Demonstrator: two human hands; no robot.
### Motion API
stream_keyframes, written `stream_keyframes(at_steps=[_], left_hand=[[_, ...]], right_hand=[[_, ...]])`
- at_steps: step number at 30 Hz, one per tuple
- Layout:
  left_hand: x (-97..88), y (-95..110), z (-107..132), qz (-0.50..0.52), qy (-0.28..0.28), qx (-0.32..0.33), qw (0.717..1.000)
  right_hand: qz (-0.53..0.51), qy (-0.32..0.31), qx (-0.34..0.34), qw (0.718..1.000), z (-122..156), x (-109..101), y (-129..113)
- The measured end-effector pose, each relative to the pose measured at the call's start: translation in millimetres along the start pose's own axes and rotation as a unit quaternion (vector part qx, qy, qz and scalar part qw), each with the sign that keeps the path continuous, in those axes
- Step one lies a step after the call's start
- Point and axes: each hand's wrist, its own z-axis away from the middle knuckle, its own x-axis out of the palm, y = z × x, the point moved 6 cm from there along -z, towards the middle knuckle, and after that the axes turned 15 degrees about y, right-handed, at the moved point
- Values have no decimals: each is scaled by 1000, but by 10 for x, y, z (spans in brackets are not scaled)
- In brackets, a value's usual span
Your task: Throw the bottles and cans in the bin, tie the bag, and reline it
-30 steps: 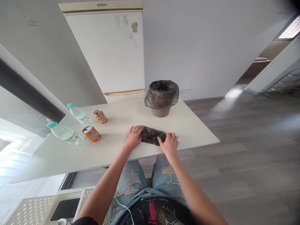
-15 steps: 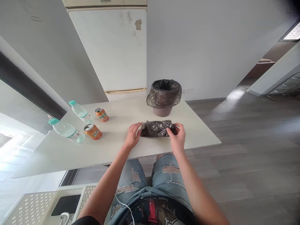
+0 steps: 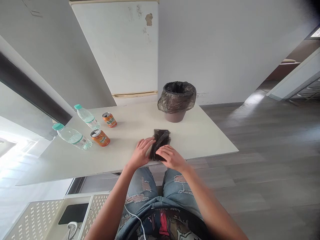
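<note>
A folded black plastic bag (image 3: 160,137) lies on the white table near its front edge, its long side now running away from me. My left hand (image 3: 141,154) holds its left edge, fingers over the top and thumb low. My right hand (image 3: 172,158) grips its near right part with bent fingers; the fingertips cover some of the plastic. Farther back stands a brownish bin (image 3: 175,116), lined with a dark bin bag (image 3: 177,99) whose edge is folded down over the rim.
On the table's left lie a clear bottle with a green cap (image 3: 72,138) and a second one (image 3: 87,116). Two orange drink cans (image 3: 100,138) lean or stand beside them. A white fridge (image 3: 125,50) is behind the table (image 3: 205,143); a white perforated unit (image 3: 42,216) is at lower left.
The black bag has gone from a wide sideways bundle to a narrower one pointing away from me. Both hands have come closer together and nearer to the table's front edge.
</note>
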Motion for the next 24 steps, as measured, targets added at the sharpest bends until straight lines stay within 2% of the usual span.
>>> stream_keyframes(at_steps=[3,8,12,15,18,20,22,24], left_hand=[[49,16,117,1,-57,24,998],[77,2,88,14,-27,8,999],[87,66,49,-3,-35,31,999],[94,70,64,-10,-36,53,998],[94,0,82,24,-11,18,999],[108,-78,74,51,-2,-43,998],[131,-168,42,65,2,-123,990],[167,-237,-15,83,5,-193,978]], right_hand=[[-40,-26,61,997,127,25,76],[15,-42,168,985,275,-89,358],[23,-118,170,978,315,-32,464],[12,-137,178,974,291,-12,479],[-17,-105,184,977,268,-40,447],[-37,-58,194,979,258,-71,428],[-42,7,234,971,240,-104,449],[-44,73,304,949,214,-122,519]])
